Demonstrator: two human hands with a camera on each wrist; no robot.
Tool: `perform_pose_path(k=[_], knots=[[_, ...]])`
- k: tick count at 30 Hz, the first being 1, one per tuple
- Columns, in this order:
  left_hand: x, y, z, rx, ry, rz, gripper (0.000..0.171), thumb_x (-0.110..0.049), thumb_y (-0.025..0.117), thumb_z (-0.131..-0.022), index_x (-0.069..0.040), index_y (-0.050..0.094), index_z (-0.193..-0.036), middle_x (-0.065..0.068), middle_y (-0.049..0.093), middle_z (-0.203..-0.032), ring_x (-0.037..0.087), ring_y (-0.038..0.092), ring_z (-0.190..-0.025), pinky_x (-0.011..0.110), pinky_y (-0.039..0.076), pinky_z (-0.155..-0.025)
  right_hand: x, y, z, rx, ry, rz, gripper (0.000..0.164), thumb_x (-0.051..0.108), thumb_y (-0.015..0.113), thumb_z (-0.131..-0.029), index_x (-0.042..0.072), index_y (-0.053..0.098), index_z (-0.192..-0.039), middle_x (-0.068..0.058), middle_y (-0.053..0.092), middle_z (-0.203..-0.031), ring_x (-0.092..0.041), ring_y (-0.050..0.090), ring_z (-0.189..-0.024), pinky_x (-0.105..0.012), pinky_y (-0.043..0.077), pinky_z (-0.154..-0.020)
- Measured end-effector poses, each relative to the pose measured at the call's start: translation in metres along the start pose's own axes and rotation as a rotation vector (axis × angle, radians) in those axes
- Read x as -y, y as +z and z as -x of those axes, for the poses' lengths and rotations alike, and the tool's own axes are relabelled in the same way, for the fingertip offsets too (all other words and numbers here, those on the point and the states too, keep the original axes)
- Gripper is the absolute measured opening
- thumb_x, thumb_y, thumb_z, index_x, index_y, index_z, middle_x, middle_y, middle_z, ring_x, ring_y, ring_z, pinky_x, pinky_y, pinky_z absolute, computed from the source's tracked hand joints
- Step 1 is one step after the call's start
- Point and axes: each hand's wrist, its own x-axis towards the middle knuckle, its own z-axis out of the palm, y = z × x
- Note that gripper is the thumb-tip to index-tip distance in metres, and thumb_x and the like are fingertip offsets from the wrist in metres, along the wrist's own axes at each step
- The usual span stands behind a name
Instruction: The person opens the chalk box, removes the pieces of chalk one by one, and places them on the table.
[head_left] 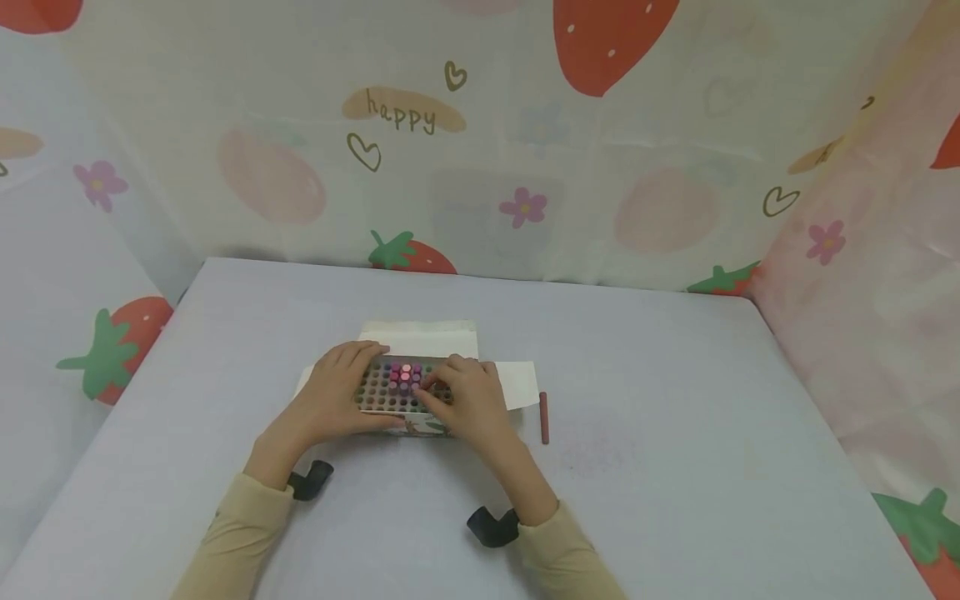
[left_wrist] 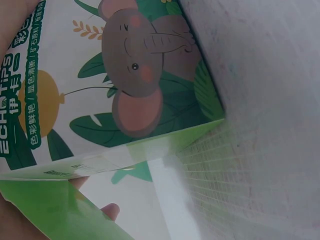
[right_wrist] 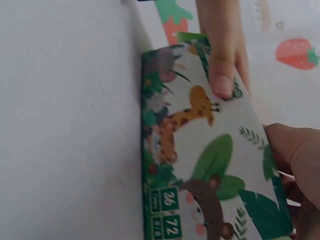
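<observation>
An open cardboard chalk box point(head_left: 426, 426), printed with animals and leaves, stands on the table. In its top is a grid of round holes point(head_left: 372, 390), with a cluster of pink and purple chalk sticks point(head_left: 406, 377) standing in the middle. My left hand point(head_left: 339, 390) grips the box's left end, its thumb along the front wall and fingers over the back. Over the right part of the grid, my right hand point(head_left: 472, 398) has curled fingers, thumb and index close together beside the purple sticks. I cannot tell whether a stick is between them.
Open white flaps spread from the box, the back flap point(head_left: 420, 340) behind and the right flap point(head_left: 519, 383) beside my right hand. A reddish-brown chalk stick point(head_left: 544, 418) lies on the white-covered table point(head_left: 675, 467) to the right. Patterned cloth point(head_left: 480, 183) hangs behind.
</observation>
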Motion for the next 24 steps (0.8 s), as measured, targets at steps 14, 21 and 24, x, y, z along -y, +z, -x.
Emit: perform_pose_path(k=[14,21,24], knots=[[0.0,0.001,0.0,-0.015,0.016,0.009,0.104,-0.07,0.072,-0.058,-0.011,0.037,-0.137,0.012,0.04,-0.136,0.032,0.033,-0.128,0.054,0.025,-0.107,0.012,0.012,0.003,-0.113,0.092,-0.013,0.017,0.035,0.072,-0.08,0.019,0.067,-0.079,0.008,0.059,-0.074,-0.007,0.052,-0.068,-0.033,0.04,-0.074],[0.001,0.001,0.0,-0.017,0.01,0.002,0.104,-0.07,0.072,-0.058,-0.011,0.038,-0.136,0.012,0.041,-0.136,0.032,0.033,-0.128,0.053,0.025,-0.107,0.014,0.014,0.004,-0.137,0.107,-0.017,0.016,0.032,0.072,-0.08,0.018,0.067,-0.077,0.006,0.058,-0.071,-0.007,0.05,-0.066,-0.034,0.04,-0.075],[0.0,0.001,0.0,-0.016,0.006,0.005,0.103,-0.068,0.073,-0.058,-0.011,0.038,-0.136,0.013,0.041,-0.136,0.032,0.034,-0.128,0.053,0.025,-0.107,0.015,0.014,0.004,-0.141,0.112,-0.024,0.015,0.03,0.072,-0.08,0.017,0.067,-0.076,0.006,0.058,-0.071,-0.007,0.049,-0.065,-0.034,0.04,-0.074]])
